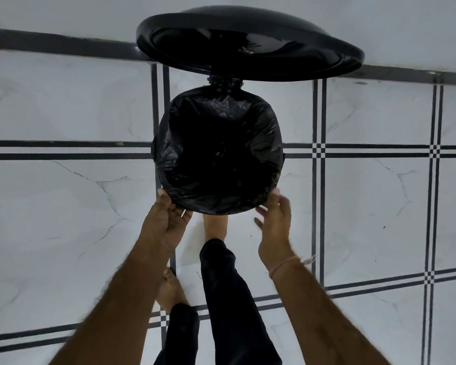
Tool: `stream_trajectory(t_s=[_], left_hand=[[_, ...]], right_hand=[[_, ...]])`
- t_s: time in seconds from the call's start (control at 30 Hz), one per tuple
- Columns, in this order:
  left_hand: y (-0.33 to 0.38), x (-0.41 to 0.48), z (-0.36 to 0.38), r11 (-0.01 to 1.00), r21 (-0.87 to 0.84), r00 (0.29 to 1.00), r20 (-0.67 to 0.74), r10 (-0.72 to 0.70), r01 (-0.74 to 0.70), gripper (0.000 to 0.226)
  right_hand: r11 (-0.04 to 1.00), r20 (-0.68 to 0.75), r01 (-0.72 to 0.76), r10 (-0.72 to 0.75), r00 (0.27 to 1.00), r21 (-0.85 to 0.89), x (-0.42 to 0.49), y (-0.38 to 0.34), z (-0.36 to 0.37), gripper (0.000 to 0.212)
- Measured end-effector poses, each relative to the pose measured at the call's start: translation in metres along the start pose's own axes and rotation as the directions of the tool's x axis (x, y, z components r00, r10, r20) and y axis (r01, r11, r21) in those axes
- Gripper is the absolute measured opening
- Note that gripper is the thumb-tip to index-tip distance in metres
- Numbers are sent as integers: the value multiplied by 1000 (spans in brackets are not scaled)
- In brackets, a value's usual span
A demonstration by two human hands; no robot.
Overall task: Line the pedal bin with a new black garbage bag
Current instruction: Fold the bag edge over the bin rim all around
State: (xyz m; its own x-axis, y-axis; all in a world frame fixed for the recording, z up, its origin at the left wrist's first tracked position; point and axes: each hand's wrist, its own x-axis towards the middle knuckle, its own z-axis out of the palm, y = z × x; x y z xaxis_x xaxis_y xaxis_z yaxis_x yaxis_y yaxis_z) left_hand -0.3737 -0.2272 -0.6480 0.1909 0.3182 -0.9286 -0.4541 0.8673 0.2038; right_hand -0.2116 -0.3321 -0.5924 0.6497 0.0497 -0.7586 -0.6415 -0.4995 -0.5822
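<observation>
Both forearms (111,299) enter from the bottom edge. At the near-left rim, the left hand (166,217) pinches the folded-over edge of the garbage bag (219,151). The right hand (274,222) is blurred at the near-right rim, and its grasp cannot be determined. The bag lines the upright pedal bin (223,80), mouth facing up. The lid (248,43) stands raised at the far side. A bare foot (215,227) runs under the bin, toes hidden. The tiled floor (374,196) surrounds it.
</observation>
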Motion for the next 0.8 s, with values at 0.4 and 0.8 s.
stream_trajectory(t_s=[0.4,0.8], left_hand=[[1,-4,3,999,39,997,-73,-8,11,30],[66,-58,65,820,556,950,-162,266,-135,42]], right_hand=[[727,199,-405,357,913,554,28,1,14,31],[998,39,59,-59,997,-7,12,-104,3,45]])
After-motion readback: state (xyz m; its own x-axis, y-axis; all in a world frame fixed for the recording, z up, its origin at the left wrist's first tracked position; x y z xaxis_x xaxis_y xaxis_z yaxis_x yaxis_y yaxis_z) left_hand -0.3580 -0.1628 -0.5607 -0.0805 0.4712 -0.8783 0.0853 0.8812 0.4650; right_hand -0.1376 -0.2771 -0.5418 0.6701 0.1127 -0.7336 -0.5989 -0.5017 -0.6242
